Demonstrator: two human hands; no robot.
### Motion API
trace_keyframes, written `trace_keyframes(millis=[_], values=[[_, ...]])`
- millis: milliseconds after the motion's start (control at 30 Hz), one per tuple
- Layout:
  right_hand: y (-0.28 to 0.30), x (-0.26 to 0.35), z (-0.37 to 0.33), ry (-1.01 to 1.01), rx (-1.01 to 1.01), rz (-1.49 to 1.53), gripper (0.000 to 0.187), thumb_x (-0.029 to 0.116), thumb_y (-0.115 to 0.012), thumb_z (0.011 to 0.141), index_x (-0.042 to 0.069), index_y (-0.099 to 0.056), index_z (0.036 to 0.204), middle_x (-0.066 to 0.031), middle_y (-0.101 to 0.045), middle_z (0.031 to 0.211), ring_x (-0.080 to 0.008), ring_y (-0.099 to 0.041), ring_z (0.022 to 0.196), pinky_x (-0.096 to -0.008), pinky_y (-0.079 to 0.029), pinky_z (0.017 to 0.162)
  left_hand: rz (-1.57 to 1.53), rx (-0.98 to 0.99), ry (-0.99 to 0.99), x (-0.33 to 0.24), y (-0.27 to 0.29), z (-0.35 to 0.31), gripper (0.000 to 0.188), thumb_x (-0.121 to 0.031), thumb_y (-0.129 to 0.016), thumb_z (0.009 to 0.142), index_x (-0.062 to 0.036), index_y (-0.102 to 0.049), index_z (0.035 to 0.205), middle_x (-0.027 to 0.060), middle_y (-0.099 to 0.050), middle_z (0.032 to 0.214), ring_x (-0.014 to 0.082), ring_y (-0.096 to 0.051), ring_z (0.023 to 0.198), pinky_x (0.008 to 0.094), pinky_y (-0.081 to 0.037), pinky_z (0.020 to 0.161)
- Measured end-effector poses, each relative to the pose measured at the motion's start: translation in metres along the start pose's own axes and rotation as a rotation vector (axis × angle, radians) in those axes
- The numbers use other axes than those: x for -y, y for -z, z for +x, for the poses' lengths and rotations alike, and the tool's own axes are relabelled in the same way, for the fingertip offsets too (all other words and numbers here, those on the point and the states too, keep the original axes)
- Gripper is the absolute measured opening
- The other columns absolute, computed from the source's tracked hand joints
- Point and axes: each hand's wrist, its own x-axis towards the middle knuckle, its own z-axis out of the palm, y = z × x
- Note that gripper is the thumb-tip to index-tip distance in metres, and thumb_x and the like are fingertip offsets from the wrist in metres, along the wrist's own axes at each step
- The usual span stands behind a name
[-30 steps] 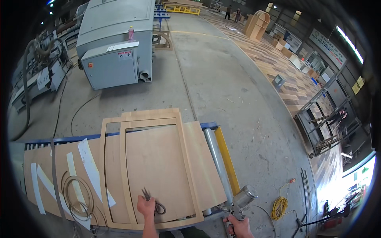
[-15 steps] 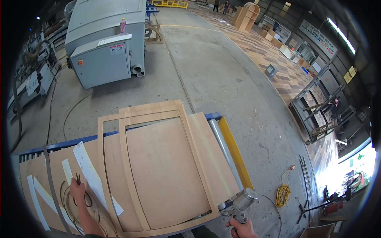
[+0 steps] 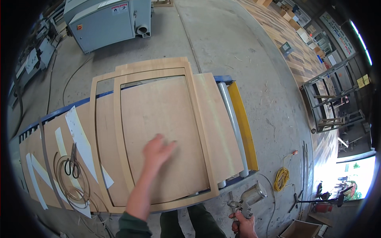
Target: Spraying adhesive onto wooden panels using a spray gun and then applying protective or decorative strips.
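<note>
Head view: the left hand [image 3: 158,150] is spread open over the thin, stiff but bendable wooden frame [image 3: 198,119] on the near plywood panel [image 3: 158,115], best held by its rails, while the right hand [image 3: 244,225] is clamped on a spray gun [image 3: 250,197].

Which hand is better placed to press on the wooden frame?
Left. The left hand is open over the panel inside the wooden frame; the right hand holds the spray gun beyond the table's edge.
</note>
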Motion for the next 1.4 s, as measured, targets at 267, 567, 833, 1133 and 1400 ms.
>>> trace_keyframes(millis=[267, 567, 833, 1133, 1400], values=[[0.067, -0.017, 0.029, -0.143, 0.034, 0.077, 0.044, 0.05, -0.058, 0.102, 0.008, -0.071, 0.109, -0.0023, -0.047, 0.052, -0.013, -0.042, 0.043, -0.0308, -0.029, 0.038, 0.198, -0.005, 0.128, -0.107, -0.137, 0.057, 0.076, -0.053, -0.073, 0.079, 0.007, -0.05, 0.12, 0.0176, -0.073, 0.087, 0.0351, -0.074, 0.083, 0.0464, -0.056, 0.074], [0.131, -0.021, 0.079, -0.173, -0.039, 0.21, 0.043, 0.046, -0.06, 0.101, 0.006, -0.069, 0.113, -0.0014, -0.047, 0.053, -0.0129, -0.044, 0.044, -0.0296, -0.035, 0.042, 0.301, -0.096, 0.268, -0.133, -0.158, 0.076, 0.056, -0.032, -0.071, 0.078, 0.0055, -0.049, 0.113, 0.0201, -0.074, 0.089, 0.0354, -0.075, 0.084, 0.0468, -0.056, 0.077], [0.14, -0.015, 0.091, -0.191, -0.018, 0.151, 0.042, 0.046, -0.061, 0.1, 0.006, -0.07, 0.109, -0.0014, -0.047, 0.053, -0.013, -0.045, 0.043, -0.0293, -0.035, 0.042, 0.321, -0.184, 0.283, -0.136, -0.167, 0.075, 0.06, -0.032, -0.071, 0.072, 0.0088, -0.052, 0.111, 0.0208, -0.073, 0.082, 0.036, -0.074, 0.079, 0.0456, -0.055, 0.074], [0.137, 0.021, 0.134, 0.032, -0.091, 0.288, 0.023, 0.022, -0.067, 0.098, 0.001, -0.061, 0.105, -0.009, -0.062, 0.069, -0.0164, -0.051, 0.04, -0.0319, -0.038, 0.036, 0.284, -0.176, 0.256, -0.149, -0.17, 0.074, 0.061, -0.035, -0.072, 0.071, 0.0077, -0.052, 0.11, 0.0239, -0.074, 0.085, 0.04, -0.074, 0.082, 0.0469, -0.057, 0.078], [0.071, 0.079, 0.273, 0.553, -0.065, 0.411, 0.034, 0.023, -0.07, 0.102, -0.002, -0.068, 0.124, -0.0088, -0.073, 0.11, -0.0175, -0.069, 0.1, -0.0337, -0.054, 0.091, 0.31, -0.175, 0.275, -0.165, -0.182, 0.075, 0.063, -0.036, -0.072, 0.07, 0.0064, -0.052, 0.112, 0.0245, -0.074, 0.088, 0.0404, -0.074, 0.086, 0.0479, -0.057, 0.081]])
